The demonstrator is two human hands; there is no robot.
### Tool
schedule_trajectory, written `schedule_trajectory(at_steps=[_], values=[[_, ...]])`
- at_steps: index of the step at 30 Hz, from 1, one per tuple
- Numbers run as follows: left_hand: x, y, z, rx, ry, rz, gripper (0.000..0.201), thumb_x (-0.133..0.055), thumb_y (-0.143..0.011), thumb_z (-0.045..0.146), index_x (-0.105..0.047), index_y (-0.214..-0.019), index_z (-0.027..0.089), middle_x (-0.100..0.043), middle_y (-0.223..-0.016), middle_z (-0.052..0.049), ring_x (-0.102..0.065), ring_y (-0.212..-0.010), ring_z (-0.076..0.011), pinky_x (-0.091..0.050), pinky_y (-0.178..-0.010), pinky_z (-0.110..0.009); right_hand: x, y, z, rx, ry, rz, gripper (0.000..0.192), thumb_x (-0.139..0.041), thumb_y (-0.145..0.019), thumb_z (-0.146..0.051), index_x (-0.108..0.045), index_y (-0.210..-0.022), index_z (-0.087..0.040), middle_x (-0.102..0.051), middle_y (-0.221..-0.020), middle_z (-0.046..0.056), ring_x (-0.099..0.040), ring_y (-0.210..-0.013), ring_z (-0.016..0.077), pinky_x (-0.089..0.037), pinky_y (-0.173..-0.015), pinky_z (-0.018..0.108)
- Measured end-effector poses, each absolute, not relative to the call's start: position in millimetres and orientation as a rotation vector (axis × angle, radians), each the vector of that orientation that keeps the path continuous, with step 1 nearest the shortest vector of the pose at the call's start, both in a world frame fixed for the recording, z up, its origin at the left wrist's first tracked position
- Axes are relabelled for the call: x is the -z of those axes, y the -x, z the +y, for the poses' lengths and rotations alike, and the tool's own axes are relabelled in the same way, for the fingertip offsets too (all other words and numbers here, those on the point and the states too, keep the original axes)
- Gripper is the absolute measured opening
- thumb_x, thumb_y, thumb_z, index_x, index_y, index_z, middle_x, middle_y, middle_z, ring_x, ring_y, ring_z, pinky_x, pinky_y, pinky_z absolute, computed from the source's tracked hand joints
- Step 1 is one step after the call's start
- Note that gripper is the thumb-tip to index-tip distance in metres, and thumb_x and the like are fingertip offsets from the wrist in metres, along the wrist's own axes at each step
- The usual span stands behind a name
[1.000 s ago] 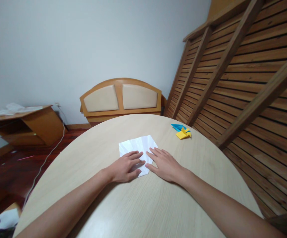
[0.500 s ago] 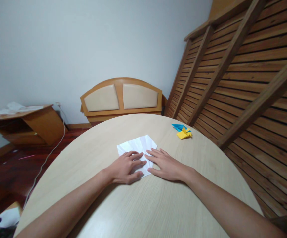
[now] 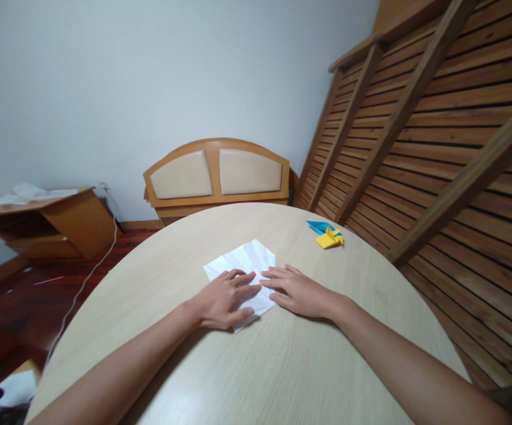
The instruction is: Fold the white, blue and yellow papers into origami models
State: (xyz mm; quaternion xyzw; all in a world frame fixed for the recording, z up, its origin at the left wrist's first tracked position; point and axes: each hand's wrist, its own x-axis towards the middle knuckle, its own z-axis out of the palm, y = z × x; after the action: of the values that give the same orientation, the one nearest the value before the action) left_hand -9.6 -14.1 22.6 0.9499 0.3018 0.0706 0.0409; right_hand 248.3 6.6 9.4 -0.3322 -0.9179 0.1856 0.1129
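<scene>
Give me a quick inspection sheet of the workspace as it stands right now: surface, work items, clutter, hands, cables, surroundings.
Surface: round pale wood table, bare apart from the paper items.
Work items: white creased paper sheet, lying flat under both hands.
Clutter: blue and yellow folded paper pieces near the far right edge.
Hands: left hand and right hand both flat on the sheet, fingers extended, nothing gripped.
Cables: white cable on the floor, left of the table.
Surroundings: padded headboard, slatted wooden frame, low wooden cabinet.

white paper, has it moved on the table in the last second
Yes. The white paper has turned under both hands and slid slightly left, away from the yellow and blue origami, which stayed put.
</scene>
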Motion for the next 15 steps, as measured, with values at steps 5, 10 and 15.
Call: schedule_trajectory(at_steps=[5,10,15], values=[[-22.8,18.8,-8.9,-0.232,-2.949,0.715,0.080,-0.059,-0.080,0.068,-0.048,-0.142,0.019,-0.047,-0.146,-0.020,-0.050,-0.127,-0.0404,-0.042,-0.103,-0.054,-6.4,-252.4,12.1,-0.590,0.948,-2.672,0.041,-0.047,-0.099,-0.036,-0.055,-0.138,-0.031,-0.048,-0.150,0.006,-0.034,-0.143,0.0250,-0.017,-0.118,0.052],[-15.2,21.8,-4.8,-0.278,-2.981,0.669,0.084,-0.061,-0.076,0.073,-0.050,-0.139,0.018,-0.048,-0.146,-0.021,-0.048,-0.129,-0.0419,-0.041,-0.104,-0.054,-7.4,-252.8,13.4,-0.546,0.903,-2.657,0.036,-0.049,-0.098,-0.030,-0.062,-0.131,-0.029,-0.053,-0.146,0.007,-0.041,-0.140,0.0248,-0.021,-0.118,0.051],[-12.0,22.1,-2.8,-0.270,-2.991,0.704,0.079,-0.059,-0.079,0.071,-0.052,-0.137,0.018,-0.048,-0.146,-0.020,-0.049,-0.128,-0.0417,-0.042,-0.103,-0.055,-14.3,-250.4,8.2,-0.500,0.825,-2.644,0.029,-0.050,-0.095,-0.022,-0.071,-0.116,-0.022,-0.063,-0.134,0.010,-0.056,-0.125,0.0233,-0.039,-0.108,0.040]])
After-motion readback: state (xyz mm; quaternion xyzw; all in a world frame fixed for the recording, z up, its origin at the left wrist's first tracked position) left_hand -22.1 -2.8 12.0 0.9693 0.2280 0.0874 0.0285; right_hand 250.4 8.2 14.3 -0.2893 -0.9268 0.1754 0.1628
